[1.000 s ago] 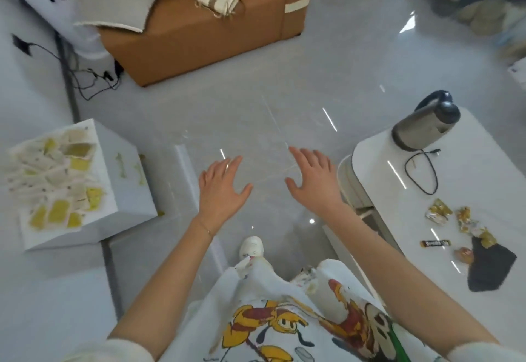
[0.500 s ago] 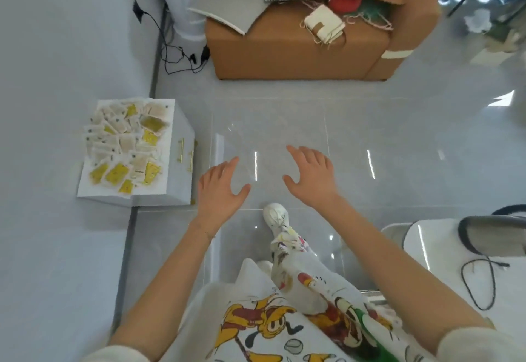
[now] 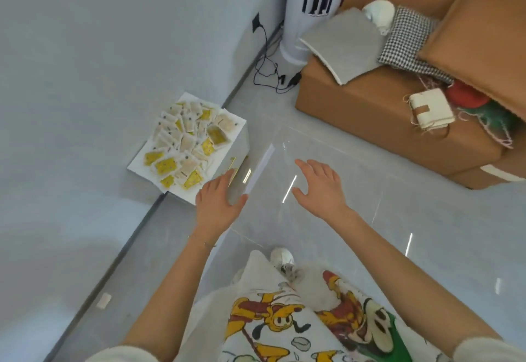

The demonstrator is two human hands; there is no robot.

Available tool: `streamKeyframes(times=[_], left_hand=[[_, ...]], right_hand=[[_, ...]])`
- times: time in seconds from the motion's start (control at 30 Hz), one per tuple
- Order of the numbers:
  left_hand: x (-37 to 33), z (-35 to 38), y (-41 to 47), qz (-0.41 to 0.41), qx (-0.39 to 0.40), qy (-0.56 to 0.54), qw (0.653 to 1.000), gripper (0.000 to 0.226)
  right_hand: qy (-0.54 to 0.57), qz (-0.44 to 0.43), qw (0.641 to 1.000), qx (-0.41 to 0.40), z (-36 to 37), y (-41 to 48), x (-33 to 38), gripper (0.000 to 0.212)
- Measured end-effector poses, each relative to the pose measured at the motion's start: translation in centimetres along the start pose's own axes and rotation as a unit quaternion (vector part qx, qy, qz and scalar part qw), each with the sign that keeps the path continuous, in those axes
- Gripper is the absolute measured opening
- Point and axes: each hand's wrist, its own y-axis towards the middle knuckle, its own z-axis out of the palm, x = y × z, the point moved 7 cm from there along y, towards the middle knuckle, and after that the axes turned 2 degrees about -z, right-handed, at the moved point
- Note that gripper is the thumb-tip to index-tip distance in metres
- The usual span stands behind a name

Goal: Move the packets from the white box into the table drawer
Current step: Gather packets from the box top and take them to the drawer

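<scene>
At ten o'clock from your hands, the white box stands on the floor against the wall. Packets, yellow and pale, lie heaped across its top. None is in your grasp. Your left hand hovers just beside the box's near corner, fingers straight and spread, palm down; contact with the box cannot be told. Your right hand is at three o'clock of the left, apart from it, fingers likewise spread and holding nothing. A brown sofa with cloth pieces on it sits at two o'clock. A white tower fan stands at twelve, with black cables at its foot. One white shoe shows at six.
</scene>
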Motion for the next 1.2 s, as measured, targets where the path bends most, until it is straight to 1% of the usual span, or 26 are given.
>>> streamKeyframes(times=[0.07, 0.2, 0.3, 0.4, 0.5, 0.63, 0.73, 0.83, 0.93, 0.97, 1.1, 1.2], left_hand=[[1.6, -0.9, 1.0, -0.045, -0.013, -0.012, 0.999, 0.084], [5.1, -2.7, 2.3, -0.110, -0.041, -0.029, 0.993, 0.079], [7.6, -3.4, 3.5, -0.149, -0.050, -0.033, 0.987, 0.078], [10.8, -4.1, 5.8, -0.184, -0.054, -0.046, 0.980, 0.079], [13.4, -5.2, 8.7, -0.194, -0.064, -0.051, 0.977, 0.081], [15.7, -7.0, 12.2, -0.222, -0.073, -0.050, 0.971, 0.072], [17.1, -8.3, 14.4, -0.245, -0.075, -0.046, 0.966, 0.071], [18.7, -8.5, 15.7, -0.277, -0.077, -0.073, 0.955, 0.073], [20.6, -7.2, 17.0, -0.308, -0.061, -0.093, 0.945, 0.081], [21.4, -6.5, 17.5, -0.322, -0.056, -0.097, 0.940, 0.080], [24.9, -3.3, 19.4, -0.391, -0.044, -0.133, 0.910, 0.074], [28.1, 0.4, 20.7, -0.431, -0.032, -0.187, 0.882, 0.075]], right_hand=[[-0.009, -0.031, 0.999, 0.007, -0.5, 2.8, 1.1, 0.067], [-0.025, -0.077, 0.996, 0.035, -0.4, 8.2, 4.3, 0.067], [-0.034, -0.111, 0.991, 0.068, 0.5, 11.7, 7.3, 0.067], [-0.045, -0.154, 0.984, 0.072, 1.2, 15.9, 10.8, 0.068], [-0.037, -0.162, 0.983, 0.075, 1.2, 19.7, 13.5, 0.067], [-0.040, -0.174, 0.981, 0.075, 0.5, 24.1, 16.2, 0.068], [-0.045, -0.178, 0.979, 0.085, 0.2, 27.4, 17.9, 0.067], [-0.058, -0.191, 0.975, 0.095, 0.6, 30.1, 19.5, 0.066], [-0.063, -0.199, 0.969, 0.130, 2.9, 33.2, 20.9, 0.066], [-0.066, -0.204, 0.966, 0.146, 4.2, 34.3, 21.5, 0.066], [-0.084, -0.226, 0.951, 0.193, 10.2, 39.1, 23.1, 0.068], [-0.073, -0.209, 0.952, 0.210, 14.5, 43.2, 23.2, 0.069]])
